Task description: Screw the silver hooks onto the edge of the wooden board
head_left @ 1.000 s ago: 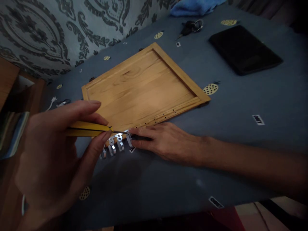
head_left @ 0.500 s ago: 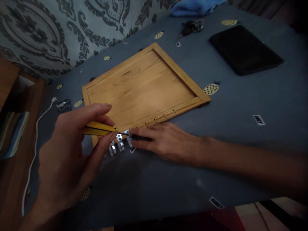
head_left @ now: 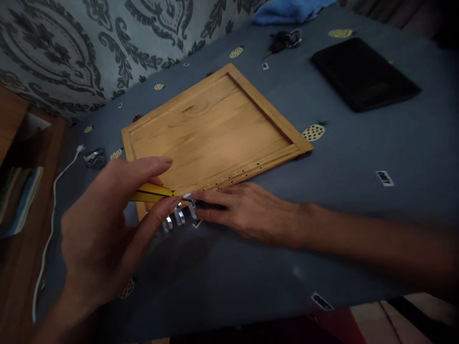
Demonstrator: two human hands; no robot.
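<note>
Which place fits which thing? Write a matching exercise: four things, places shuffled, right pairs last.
1. yellow-handled tool
2. curved metal hooks
3. flat black rectangular object
4. crumpled blue cloth

A. at the picture's top edge
B. along the rim of the framed wooden board
C. farthest right of the four
D. in the bare left hand

Pairs: 1-D, 2-B, 3-C, 4-A
</note>
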